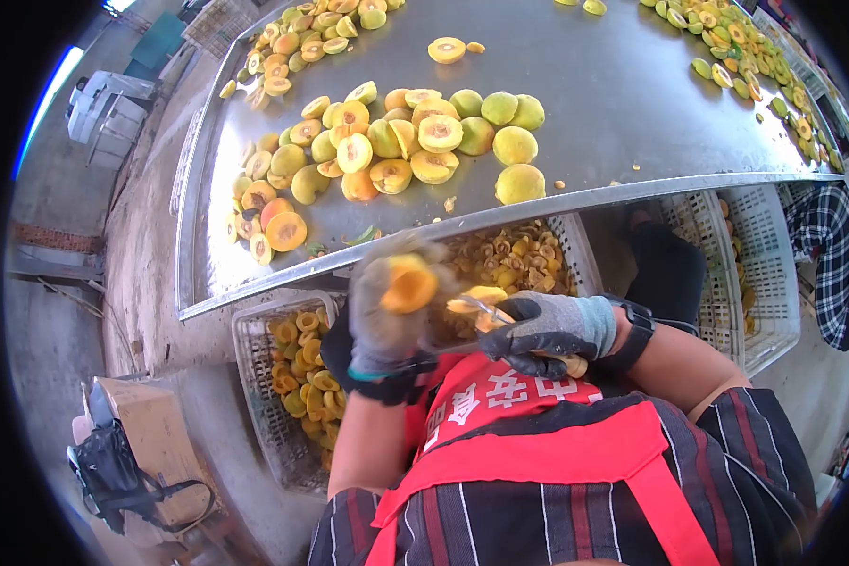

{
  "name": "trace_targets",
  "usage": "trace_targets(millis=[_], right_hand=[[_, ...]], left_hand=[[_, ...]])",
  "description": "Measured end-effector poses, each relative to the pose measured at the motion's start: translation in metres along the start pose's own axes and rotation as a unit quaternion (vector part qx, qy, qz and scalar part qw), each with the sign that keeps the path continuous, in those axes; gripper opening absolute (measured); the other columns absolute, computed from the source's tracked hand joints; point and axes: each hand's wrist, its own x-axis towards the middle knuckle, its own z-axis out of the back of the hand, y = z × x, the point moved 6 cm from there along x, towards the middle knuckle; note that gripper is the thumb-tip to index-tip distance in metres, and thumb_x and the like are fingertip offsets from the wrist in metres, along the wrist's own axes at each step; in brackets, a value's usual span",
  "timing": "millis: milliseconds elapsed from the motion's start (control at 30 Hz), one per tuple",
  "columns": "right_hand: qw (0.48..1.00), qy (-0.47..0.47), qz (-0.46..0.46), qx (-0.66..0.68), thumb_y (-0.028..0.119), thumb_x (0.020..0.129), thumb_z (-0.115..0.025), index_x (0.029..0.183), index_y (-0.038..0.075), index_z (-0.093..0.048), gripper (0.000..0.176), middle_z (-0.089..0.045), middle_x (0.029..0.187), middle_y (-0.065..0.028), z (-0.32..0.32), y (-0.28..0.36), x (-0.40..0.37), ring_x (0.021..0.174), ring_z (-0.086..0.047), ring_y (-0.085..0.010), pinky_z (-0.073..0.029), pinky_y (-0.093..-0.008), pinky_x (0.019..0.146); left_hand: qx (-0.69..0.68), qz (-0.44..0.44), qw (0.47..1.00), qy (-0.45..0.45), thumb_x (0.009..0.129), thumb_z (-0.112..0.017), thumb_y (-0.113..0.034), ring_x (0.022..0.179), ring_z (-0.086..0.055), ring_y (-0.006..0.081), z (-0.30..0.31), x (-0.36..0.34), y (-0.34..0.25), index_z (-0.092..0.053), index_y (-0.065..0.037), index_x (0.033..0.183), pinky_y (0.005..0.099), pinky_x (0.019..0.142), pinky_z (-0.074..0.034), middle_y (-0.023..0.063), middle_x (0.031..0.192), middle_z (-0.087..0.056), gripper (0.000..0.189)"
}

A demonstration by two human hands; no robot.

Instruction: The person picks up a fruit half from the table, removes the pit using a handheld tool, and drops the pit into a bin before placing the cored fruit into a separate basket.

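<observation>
My left hand (387, 302), in a grey glove and blurred by motion, holds a hollowed orange-yellow fruit half (410, 283) above the table's near edge. My right hand (542, 330), in a grey and black glove, grips a tool with a light handle (561, 363). The tool's metal end (493, 317) touches a second yellow fruit piece (476, 299) between the hands. Below them, a crate (575, 255) holds fruit scraps. A pile of halved and whole fruits (387, 141) lies on the metal table (594, 104) just beyond my hands.
Left of my lap stands a white crate (255, 377) of hollowed halves. More white crates (769, 274) stand under the table at right. Other fruit piles (726, 47) lie at the table's far side. A person in a checked sleeve (821, 222) is at far right. A cardboard box (156, 443) stands lower left.
</observation>
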Motion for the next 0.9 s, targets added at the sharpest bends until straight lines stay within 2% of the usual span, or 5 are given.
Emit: trace_targets(millis=[133,200,633,767,900], right_hand=[[0.995,-0.083,-0.054,-0.034,0.053,0.087,-0.053,0.087,0.005,-0.056,0.048,-0.05,0.057,0.0001,0.032,-0.005,-0.024,0.042,-0.047,-0.0082,-0.036,-0.0222,0.037],[0.982,-0.161,-0.07,-0.073,0.064,0.083,-0.049,0.083,0.008,-0.056,0.057,-0.05,0.056,-0.0002,0.045,-0.008,-0.027,0.041,-0.047,-0.0092,-0.037,-0.0228,0.037],[0.973,-0.193,-0.046,-0.117,0.062,0.084,-0.051,0.087,0.007,-0.056,0.056,-0.052,0.059,-0.004,0.039,0.0,-0.019,0.043,-0.049,-0.0122,-0.038,-0.024,0.04],[0.969,-0.223,-0.01,-0.108,0.038,0.086,-0.061,0.099,0.009,-0.052,0.034,-0.054,0.07,-0.0041,0.051,0.004,-0.033,0.049,-0.052,-0.0123,-0.04,-0.023,0.041],[0.939,-0.287,0.191,-0.025,0.033,0.091,-0.053,0.101,0.006,-0.053,0.028,-0.055,0.067,-0.0058,0.063,0.048,-0.034,0.048,-0.052,-0.0127,-0.041,-0.0225,0.041]], left_hand=[[0.338,0.044,0.935,-0.098,0.077,-0.071,-0.037,0.08,-0.063,0.0196,0.065,-0.055,-0.085,-0.06,0.003,0.102,0.0333,0.075,-0.053,0.0131,0.092,-0.064,0.049],[0.674,0.148,0.719,-0.083,0.071,-0.075,-0.024,0.084,-0.061,0.0188,0.089,-0.077,-0.117,-0.063,-0.003,0.103,0.0306,0.077,-0.048,0.0099,0.089,-0.065,0.04],[0.812,-0.089,0.576,0.039,0.07,-0.071,-0.021,0.101,-0.058,0.029,0.033,0.125,-0.006,-0.056,-0.003,0.115,0.0354,0.087,-0.046,0.0178,0.112,-0.058,0.05],[0.774,0.014,0.633,0.003,0.07,-0.069,-0.013,0.097,-0.06,0.0236,0.029,0.122,-0.009,-0.056,-0.003,0.109,0.0315,0.084,-0.047,0.0129,0.107,-0.06,0.041],[0.365,0.11,0.922,0.067,0.07,-0.065,0.003,0.096,-0.054,0.0101,-0.009,0.071,-0.02,-0.053,-0.005,0.109,0.0249,0.084,-0.045,0.0022,0.103,-0.057,0.042]])
